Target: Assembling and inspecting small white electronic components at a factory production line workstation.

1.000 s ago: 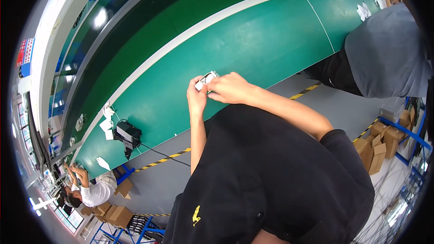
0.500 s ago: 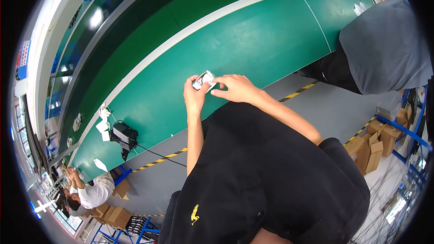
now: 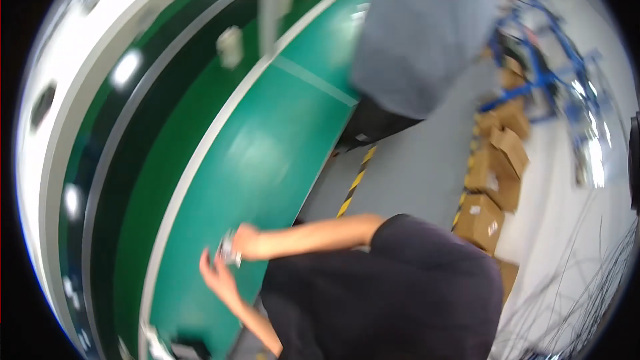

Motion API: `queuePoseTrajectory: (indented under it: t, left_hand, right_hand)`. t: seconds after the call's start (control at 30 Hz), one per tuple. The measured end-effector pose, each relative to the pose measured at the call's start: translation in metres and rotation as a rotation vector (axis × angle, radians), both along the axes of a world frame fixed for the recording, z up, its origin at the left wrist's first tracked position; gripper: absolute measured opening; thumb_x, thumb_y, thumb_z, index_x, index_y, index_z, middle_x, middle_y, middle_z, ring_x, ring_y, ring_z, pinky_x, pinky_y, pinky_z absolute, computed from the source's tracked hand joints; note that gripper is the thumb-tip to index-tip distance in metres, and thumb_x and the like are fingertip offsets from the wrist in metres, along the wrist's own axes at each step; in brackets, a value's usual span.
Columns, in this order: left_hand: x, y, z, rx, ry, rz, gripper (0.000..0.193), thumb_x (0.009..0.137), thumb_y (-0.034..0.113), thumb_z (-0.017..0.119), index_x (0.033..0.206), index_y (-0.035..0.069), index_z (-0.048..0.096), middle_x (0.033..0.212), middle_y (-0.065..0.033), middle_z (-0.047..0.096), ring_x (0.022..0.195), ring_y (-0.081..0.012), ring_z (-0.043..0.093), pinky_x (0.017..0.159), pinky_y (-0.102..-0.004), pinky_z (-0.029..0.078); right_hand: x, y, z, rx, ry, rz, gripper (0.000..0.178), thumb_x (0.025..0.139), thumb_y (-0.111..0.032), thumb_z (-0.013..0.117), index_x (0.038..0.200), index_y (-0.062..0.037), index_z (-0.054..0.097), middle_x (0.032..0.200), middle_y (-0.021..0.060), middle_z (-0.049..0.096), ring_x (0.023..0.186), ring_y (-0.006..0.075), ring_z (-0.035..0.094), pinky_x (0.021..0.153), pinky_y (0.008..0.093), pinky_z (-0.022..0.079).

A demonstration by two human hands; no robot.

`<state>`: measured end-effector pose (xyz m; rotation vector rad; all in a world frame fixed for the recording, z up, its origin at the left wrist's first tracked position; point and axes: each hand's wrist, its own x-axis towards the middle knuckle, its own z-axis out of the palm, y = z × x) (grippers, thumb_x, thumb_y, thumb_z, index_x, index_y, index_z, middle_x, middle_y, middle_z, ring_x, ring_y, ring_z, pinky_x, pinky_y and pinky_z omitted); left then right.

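Observation:
A small white and grey part (image 3: 229,248), smeared by motion, is above the green bench top (image 3: 260,140). My right hand (image 3: 248,243) is closed around its right side; most of the fingers are hidden. My left hand (image 3: 219,276) is just to the left, fingers apart, with the thumb side close to the part. Blur hides whether the left fingertips touch it. The part's details cannot be made out.
A person in a grey top (image 3: 427,33) stands at the bench further along. Cardboard boxes (image 3: 480,220) line the floor on the right, near a blue rack (image 3: 533,87). Black-and-yellow tape (image 3: 357,180) marks the floor. A black device (image 3: 190,348) is at the lower edge.
My view has swung to the right, so the bench and both hands appear lower and further left. My left hand, earlier gripping the white part, now has its fingers apart; the right hand has closed on it.

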<state>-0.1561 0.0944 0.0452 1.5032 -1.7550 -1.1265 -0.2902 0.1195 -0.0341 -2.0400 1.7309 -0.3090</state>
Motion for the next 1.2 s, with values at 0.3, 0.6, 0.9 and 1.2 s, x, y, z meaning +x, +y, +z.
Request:
queuePoseTrajectory:
  t: [0.3,0.6,0.9,1.2]
  left_hand:
    - [0.018,-0.008,0.091,-0.201,0.146,-0.020,0.025,0.094,0.011,0.047,0.111,-0.006,0.054,0.105,-0.0145,0.058,0.095,-0.0207,0.056,0.084,-0.0317,0.045]
    - [0.132,-0.041,0.233,-0.652,0.800,-1.195,0.033,0.084,0.027,0.052,0.101,-0.001,0.054,0.070,-0.0099,0.058,0.057,-0.0235,0.054,0.051,-0.0411,0.048]
    - [0.195,-0.011,0.255,-1.096,0.466,-0.822,0.030,0.086,0.024,0.048,0.100,-0.001,0.055,0.070,-0.0097,0.057,0.057,-0.0233,0.055,0.052,-0.0403,0.049]
    - [0.141,-0.033,0.288,-1.536,0.303,-0.627,0.027,0.089,0.022,0.045,0.098,-0.001,0.055,0.070,-0.0094,0.056,0.057,-0.0231,0.055,0.054,-0.0395,0.049]
  right_hand:
    - [-0.053,-0.006,0.080,-0.100,-0.075,0.191,0.010,0.071,-0.020,0.060,0.065,-0.0138,0.066,0.065,0.0092,0.064,0.065,0.0281,0.064,0.054,0.0410,0.047]
    - [-0.071,-0.099,0.115,-0.162,-0.197,-0.198,0.015,0.079,-0.027,0.055,0.075,-0.0219,0.068,0.068,0.0082,0.064,0.065,0.0296,0.063,0.056,0.0465,0.047]
    - [-0.071,-0.243,0.083,-0.246,-0.122,-0.596,0.021,0.081,-0.026,0.054,0.076,-0.0105,0.067,0.076,0.0150,0.065,0.075,0.0337,0.064,0.066,0.0461,0.050]
    - [-0.077,-0.227,0.081,-0.099,-0.044,-0.767,0.021,0.082,-0.022,0.052,0.089,-0.0060,0.063,0.083,0.0162,0.066,0.080,0.0357,0.064,0.072,0.0454,0.050]
